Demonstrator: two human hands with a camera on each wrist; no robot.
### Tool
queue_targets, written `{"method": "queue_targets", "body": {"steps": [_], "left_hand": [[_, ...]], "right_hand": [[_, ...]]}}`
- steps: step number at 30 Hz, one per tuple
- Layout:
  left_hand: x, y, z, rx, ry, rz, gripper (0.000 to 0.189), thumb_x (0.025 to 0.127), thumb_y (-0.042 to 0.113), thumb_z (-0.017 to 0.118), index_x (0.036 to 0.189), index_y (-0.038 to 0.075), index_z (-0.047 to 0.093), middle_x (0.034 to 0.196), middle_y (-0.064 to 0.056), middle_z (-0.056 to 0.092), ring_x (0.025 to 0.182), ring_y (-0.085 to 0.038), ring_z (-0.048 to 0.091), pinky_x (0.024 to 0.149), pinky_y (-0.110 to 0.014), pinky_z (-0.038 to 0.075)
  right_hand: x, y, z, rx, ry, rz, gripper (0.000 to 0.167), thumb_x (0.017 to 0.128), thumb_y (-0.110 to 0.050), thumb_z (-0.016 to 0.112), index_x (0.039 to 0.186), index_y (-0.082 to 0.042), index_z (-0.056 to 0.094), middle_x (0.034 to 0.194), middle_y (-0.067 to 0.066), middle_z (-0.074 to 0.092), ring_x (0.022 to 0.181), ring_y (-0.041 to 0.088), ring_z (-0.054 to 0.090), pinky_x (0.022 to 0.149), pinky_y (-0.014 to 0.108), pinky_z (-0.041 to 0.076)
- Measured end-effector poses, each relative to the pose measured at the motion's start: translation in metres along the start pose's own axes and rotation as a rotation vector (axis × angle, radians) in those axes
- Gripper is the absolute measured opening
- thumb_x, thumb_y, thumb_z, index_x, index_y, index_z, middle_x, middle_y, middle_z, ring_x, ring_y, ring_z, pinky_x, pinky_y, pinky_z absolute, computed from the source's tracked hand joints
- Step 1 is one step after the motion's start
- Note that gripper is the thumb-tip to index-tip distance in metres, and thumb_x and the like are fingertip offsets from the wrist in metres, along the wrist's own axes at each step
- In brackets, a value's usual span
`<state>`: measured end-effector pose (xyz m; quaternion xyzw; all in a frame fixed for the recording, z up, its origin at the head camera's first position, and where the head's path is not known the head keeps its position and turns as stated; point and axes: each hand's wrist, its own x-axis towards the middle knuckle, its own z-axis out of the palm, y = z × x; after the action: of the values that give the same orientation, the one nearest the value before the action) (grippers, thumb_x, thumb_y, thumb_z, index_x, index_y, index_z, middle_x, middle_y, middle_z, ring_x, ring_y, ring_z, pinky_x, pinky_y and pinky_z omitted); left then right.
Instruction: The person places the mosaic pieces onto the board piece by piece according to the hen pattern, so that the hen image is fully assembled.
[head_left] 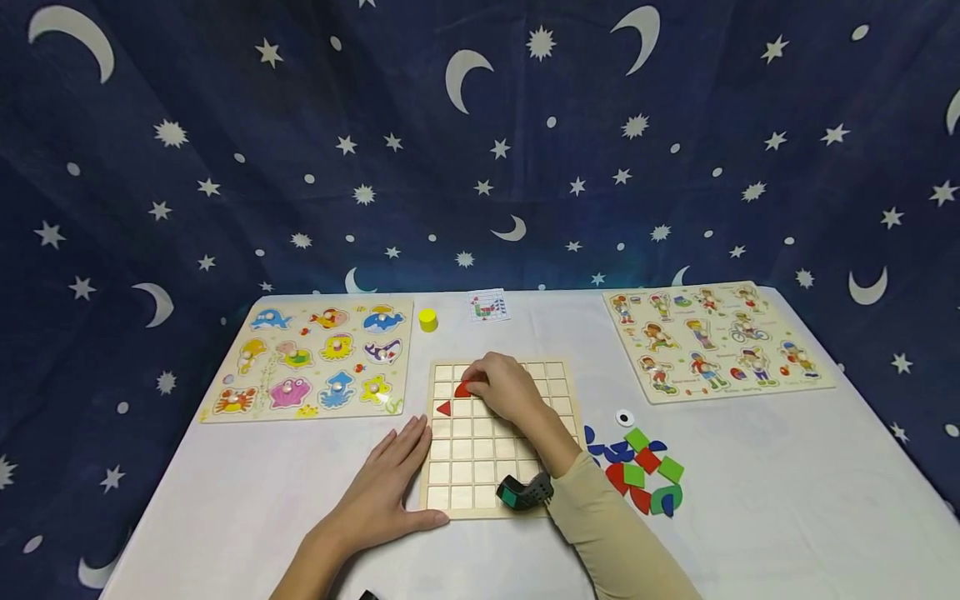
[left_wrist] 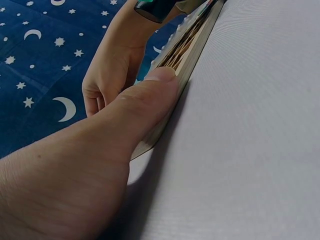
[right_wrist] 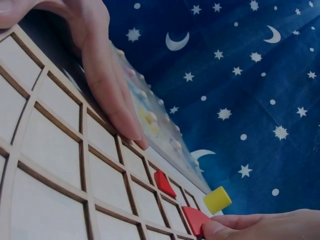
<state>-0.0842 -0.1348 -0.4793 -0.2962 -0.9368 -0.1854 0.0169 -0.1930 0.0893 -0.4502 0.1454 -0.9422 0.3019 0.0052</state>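
Observation:
A wooden grid board (head_left: 461, 450) lies in the middle of the white table. My right hand (head_left: 508, 390) reaches over its far part and pinches a red quarter-circle piece (right_wrist: 195, 220) between thumb and finger at a cell near the far left corner. Beside that, a red triangle (head_left: 444, 408) sits in a cell by the left edge. My left hand (head_left: 381, 493) rests along the board's left side with its fingers straight. Its thumb touches the near left corner, as the left wrist view shows. Some cells are hidden under the right hand and forearm.
Right of the board lies a loose pile of blue, green and red pieces (head_left: 648, 460), with a white disc (head_left: 624, 418) behind. A sea-animal puzzle (head_left: 315, 358) stands left, a sports-figure puzzle (head_left: 720, 342) right. Behind the board are a yellow cylinder (head_left: 427, 320) and a pattern card (head_left: 489, 305).

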Motion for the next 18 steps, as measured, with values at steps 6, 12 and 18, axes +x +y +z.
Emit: {"method": "queue_targets", "body": {"steps": [6, 12, 18], "left_hand": [[-0.0008, -0.0002, -0.0006, -0.001, -0.002, -0.007, 0.112, 0.071, 0.079, 0.056, 0.149, 0.006, 0.027, 0.159, -0.006, 0.019, 0.147, -0.018, 0.017, 0.116, -0.031, 0.007], [0.0, -0.0004, 0.001, 0.007, -0.003, -0.007, 0.112, 0.071, 0.08, 0.055, 0.15, 0.007, 0.027, 0.159, -0.005, 0.019, 0.147, -0.017, 0.016, 0.116, -0.029, 0.005], [0.0, 0.0, 0.0006, 0.008, -0.003, -0.009, 0.112, 0.071, 0.081, 0.054, 0.15, 0.007, 0.026, 0.159, -0.005, 0.019, 0.147, -0.017, 0.016, 0.115, -0.03, 0.007]], "right_hand": [[-0.0023, 0.0008, 0.0011, -0.019, -0.033, -0.018, 0.02, 0.083, -0.027, 0.074, 0.102, -0.02, 0.074, 0.095, -0.003, 0.061, 0.082, 0.012, 0.055, 0.073, 0.029, 0.047], [-0.0038, 0.0035, 0.0015, -0.035, -0.04, -0.016, 0.027, 0.082, -0.029, 0.075, 0.107, -0.02, 0.074, 0.097, -0.004, 0.058, 0.08, 0.01, 0.052, 0.069, 0.025, 0.044], [-0.0042, 0.0045, 0.0012, -0.027, -0.039, -0.022, 0.027, 0.081, -0.029, 0.075, 0.107, -0.02, 0.074, 0.096, -0.003, 0.058, 0.08, 0.011, 0.052, 0.07, 0.026, 0.044]]}}
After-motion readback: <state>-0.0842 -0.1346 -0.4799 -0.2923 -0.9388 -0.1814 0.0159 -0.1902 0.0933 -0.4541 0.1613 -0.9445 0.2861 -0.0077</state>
